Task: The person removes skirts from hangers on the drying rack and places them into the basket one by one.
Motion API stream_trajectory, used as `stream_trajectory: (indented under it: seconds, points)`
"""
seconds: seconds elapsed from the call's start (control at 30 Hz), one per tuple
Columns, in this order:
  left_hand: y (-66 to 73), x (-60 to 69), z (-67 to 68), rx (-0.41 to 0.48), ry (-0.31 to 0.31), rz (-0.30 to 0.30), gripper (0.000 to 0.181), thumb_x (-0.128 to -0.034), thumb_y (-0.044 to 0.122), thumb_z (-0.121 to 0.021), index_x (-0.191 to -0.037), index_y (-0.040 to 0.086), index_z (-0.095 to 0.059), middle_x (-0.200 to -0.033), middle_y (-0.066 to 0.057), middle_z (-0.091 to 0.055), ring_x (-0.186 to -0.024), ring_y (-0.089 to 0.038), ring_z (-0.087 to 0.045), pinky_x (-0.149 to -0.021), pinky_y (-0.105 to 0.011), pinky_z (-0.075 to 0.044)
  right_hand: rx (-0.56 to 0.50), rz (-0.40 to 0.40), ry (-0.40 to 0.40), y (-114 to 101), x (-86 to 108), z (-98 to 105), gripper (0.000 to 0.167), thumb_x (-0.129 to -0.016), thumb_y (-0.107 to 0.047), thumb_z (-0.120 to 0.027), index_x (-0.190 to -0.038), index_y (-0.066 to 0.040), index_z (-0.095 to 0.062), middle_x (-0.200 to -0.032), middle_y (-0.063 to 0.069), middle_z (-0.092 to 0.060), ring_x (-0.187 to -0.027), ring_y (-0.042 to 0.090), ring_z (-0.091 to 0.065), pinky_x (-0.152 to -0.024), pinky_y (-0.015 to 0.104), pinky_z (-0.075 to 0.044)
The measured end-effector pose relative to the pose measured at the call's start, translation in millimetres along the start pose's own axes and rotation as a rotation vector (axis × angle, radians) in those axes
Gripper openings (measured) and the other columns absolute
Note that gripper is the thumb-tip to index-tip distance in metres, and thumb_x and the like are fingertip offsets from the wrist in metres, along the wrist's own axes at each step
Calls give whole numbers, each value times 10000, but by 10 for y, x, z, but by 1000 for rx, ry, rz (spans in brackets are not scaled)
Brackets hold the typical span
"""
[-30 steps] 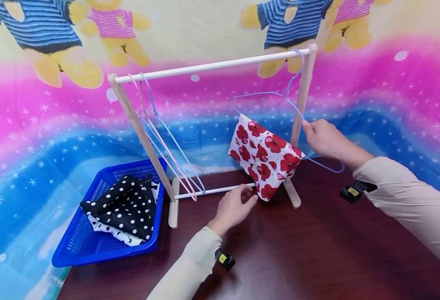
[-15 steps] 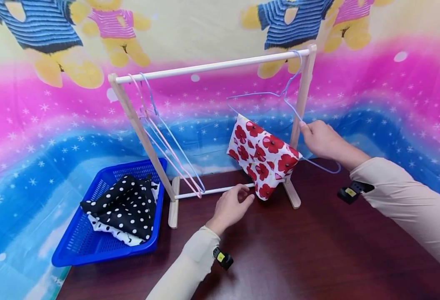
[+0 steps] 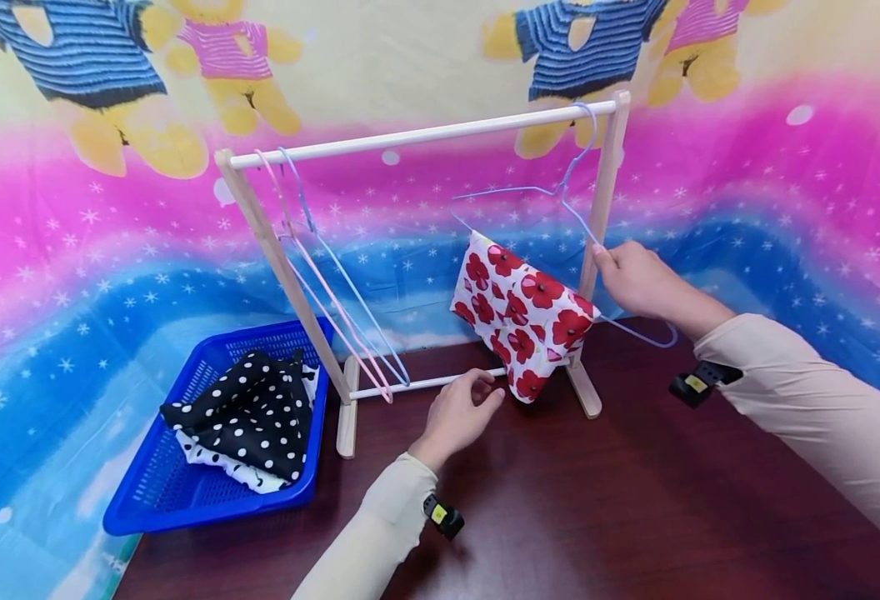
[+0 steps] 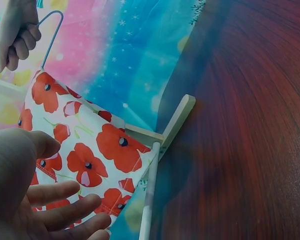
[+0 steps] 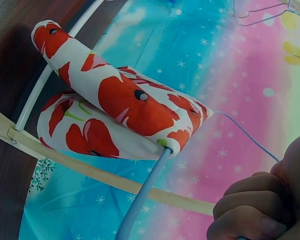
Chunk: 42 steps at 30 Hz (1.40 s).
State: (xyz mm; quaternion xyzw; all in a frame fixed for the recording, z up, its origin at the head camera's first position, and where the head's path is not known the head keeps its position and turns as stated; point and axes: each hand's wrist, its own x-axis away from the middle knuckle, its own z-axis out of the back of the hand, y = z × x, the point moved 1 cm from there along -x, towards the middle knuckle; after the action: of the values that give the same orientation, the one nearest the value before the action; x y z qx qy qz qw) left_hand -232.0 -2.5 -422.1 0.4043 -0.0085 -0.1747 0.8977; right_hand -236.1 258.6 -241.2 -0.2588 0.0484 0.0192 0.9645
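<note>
A white cloth with red flowers (image 3: pixel 518 312) lies folded over the bottom bar of a blue-purple wire hanger (image 3: pixel 579 218). This hanger's hook sits on the top rail of a small wooden rack (image 3: pixel 440 133), near its right end. My right hand (image 3: pixel 638 279) grips the hanger's right shoulder; in the right wrist view its fingers (image 5: pixel 255 200) are curled. To the lower left of the cloth is my left hand (image 3: pixel 461 412), fingers loosely bent and holding nothing. The left wrist view shows that hand (image 4: pixel 55 200) in front of the cloth, fingers apart.
Pink and blue hangers (image 3: pixel 335 292) hang at the rack's left end. A blue basket (image 3: pixel 132 500) beside that post holds a black polka-dot cloth (image 3: pixel 260 417) and a white dotted one. Everything stands on a dark wooden table (image 3: pixel 560 500), before a printed backdrop (image 3: pixel 410 50).
My right hand and the hanger with the flowered cloth have shifted slightly left, the hook sliding left along the rail. My left hand has also drifted a little left.
</note>
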Motion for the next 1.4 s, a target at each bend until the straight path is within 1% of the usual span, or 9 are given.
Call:
stream_trajectory:
  seconds: [0.27,0.4,0.47,0.63,0.73,0.9,1.07,1.27,1.4]
  points:
    - [-11,-10,20,7,8,12,312,-966,413,-643,-1217,226,-661,-1125,-15,-739,-1010,-167,-681,-926,-390,-542,-5,-2,1,-14,-10,-30,587,-1112,-391,-237,-684,-85,-497,-503,-20,-355,-440,142,-358,-422,275,-299]
    - [-20,-10,22,0,10,16,308,-965,416,-645,-1212,232,-664,-1105,5,-735,-991,-138,-669,-916,-377,-544,-10,-7,1,-25,-12,-34,623,-1112,-396,-230,-873,7,-640,-505,-22,-349,-439,135,-348,-421,270,-291]
    - [-25,-10,18,3,8,18,311,-965,415,-647,-1217,233,-663,-1109,1,-732,-991,-142,-665,-916,-379,-546,-12,-10,-1,-36,-10,-34,635,-1111,-404,-224,-908,24,-647,-506,-24,-346,-437,132,-344,-421,268,-289]
    - [-25,-10,16,12,1,23,316,-970,411,-643,-1231,233,-658,-1131,-16,-730,-1000,-156,-663,-927,-391,-550,-9,-6,-4,-56,-11,-44,598,-1109,-401,-226,-696,-75,-510,-507,-21,-356,-438,133,-352,-424,264,-295]
    - [-18,-7,24,6,0,22,316,-969,411,-644,-1226,229,-660,-1123,-12,-732,-997,-156,-665,-918,-381,-549,-10,-1,-2,-57,-20,-49,578,-1110,-392,-232,-657,-116,-462,-506,-20,-355,-437,131,-349,-422,260,-291]
    - [-16,-13,36,-8,10,6,322,-960,412,-648,-1204,203,-674,-1074,12,-734,-977,-157,-670,-879,-358,-533,-21,-4,-17,-73,-32,-57,586,-1109,-404,-215,-664,-108,-453,-502,-28,-342,-434,121,-330,-419,256,-284]
    - [-15,-15,47,7,9,-1,336,-958,395,-654,-1213,177,-676,-1063,2,-728,-974,-184,-666,-869,-374,-530,-33,-6,-24,-100,-40,-65,632,-1108,-423,-207,-787,-25,-578,-512,-21,-348,-436,120,-314,-420,248,-267]
    - [-14,-12,45,4,14,7,298,-957,378,-657,-1202,209,-681,-1044,17,-722,-951,-159,-657,-856,-364,-533,-25,1,-26,-116,-44,-76,603,-1108,-421,-213,-689,-85,-488,-513,-13,-356,-434,129,-320,-421,244,-265]
    - [-24,-12,37,-3,16,8,301,-957,389,-654,-1205,220,-678,-1046,22,-723,-943,-140,-650,-857,-359,-535,-28,2,-24,-123,-47,-78,619,-1108,-417,-210,-738,-50,-545,-523,-9,-365,-438,124,-321,-421,243,-268]
